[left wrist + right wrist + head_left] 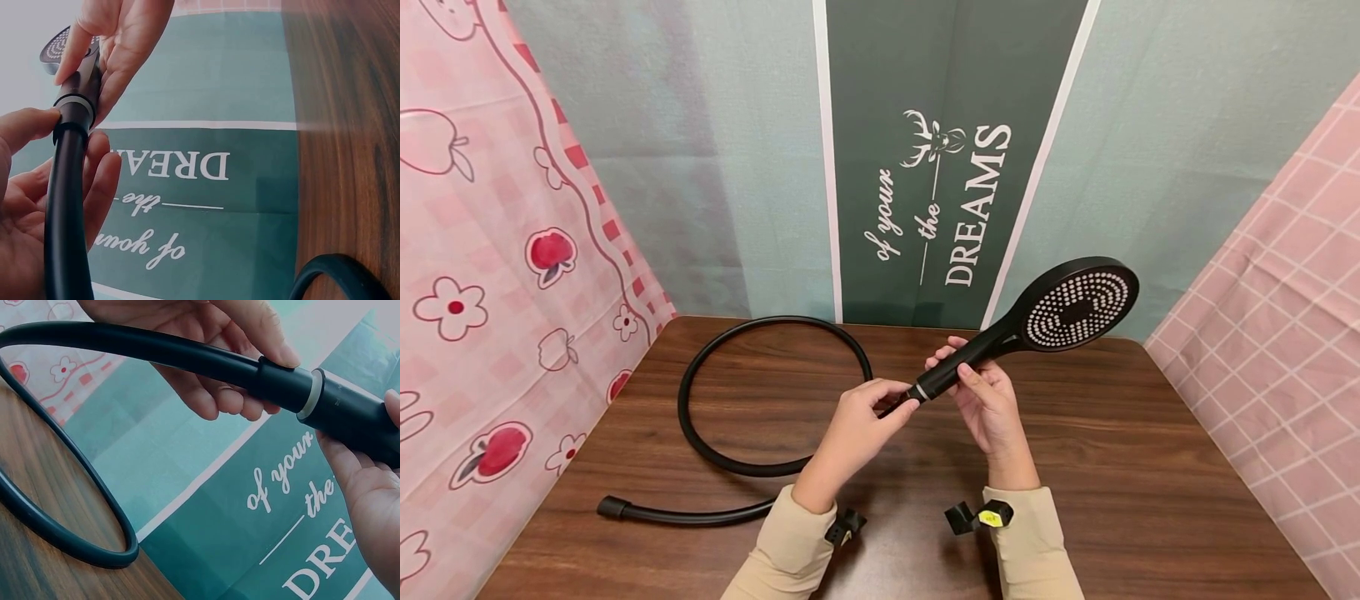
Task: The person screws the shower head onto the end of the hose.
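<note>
A black shower head with a round face of pale nozzles is held up and tilted above the table. My right hand grips its handle, thumb on one side and fingers behind. At the handle's lower end, my left hand pinches the black connector of a shower hose between thumb and fingers. Connector and handle are in line, with a pale ring showing between them. From the left hand the hose loops over the table; its other end fitting lies at the left.
The brown wooden table reaches back to a green and grey cloth with white lettering. Pink patterned cloths hang at the left and right. Small black cameras are strapped to both wrists.
</note>
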Demonstrator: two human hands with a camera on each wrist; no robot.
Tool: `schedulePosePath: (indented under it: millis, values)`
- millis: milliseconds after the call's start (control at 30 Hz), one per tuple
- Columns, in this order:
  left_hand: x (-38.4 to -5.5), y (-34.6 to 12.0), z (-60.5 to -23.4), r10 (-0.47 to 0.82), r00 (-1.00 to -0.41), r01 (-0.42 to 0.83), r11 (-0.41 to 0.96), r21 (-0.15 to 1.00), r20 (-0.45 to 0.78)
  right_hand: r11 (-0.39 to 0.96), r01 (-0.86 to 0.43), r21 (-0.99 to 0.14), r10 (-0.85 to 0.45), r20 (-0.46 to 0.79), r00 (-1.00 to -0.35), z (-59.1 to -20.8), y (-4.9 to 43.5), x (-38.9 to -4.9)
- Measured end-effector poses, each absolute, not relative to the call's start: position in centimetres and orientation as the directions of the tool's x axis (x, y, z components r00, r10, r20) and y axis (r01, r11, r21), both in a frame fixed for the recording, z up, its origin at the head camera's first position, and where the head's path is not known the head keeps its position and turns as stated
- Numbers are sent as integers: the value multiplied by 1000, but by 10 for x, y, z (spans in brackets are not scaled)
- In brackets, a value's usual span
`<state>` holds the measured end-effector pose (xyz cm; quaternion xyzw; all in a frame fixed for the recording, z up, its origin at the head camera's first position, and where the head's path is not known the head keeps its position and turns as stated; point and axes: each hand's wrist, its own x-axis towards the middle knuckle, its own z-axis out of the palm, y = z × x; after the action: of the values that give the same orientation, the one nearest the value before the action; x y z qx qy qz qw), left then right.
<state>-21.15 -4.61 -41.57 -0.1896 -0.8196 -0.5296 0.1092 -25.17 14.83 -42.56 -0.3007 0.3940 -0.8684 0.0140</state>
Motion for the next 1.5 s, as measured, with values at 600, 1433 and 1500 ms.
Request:
schedulePosePath:
  millis: [600, 1433, 1500]
  values:
    - [-212, -48, -414, 215, -912, 406, 357, 841, 349, -682, -211, -701, -262, 503, -823, -426, 149, -252]
    - [-213, -48, -417, 228, -911, 405, 336, 851, 343, -699, -201, -687, -284, 524, -803, -428, 150, -252]
    - [-214, -48, -416, 231, -913, 400, 330, 855, 337, -697, -201, -688, -285, 523, -803, -428, 150, -253]
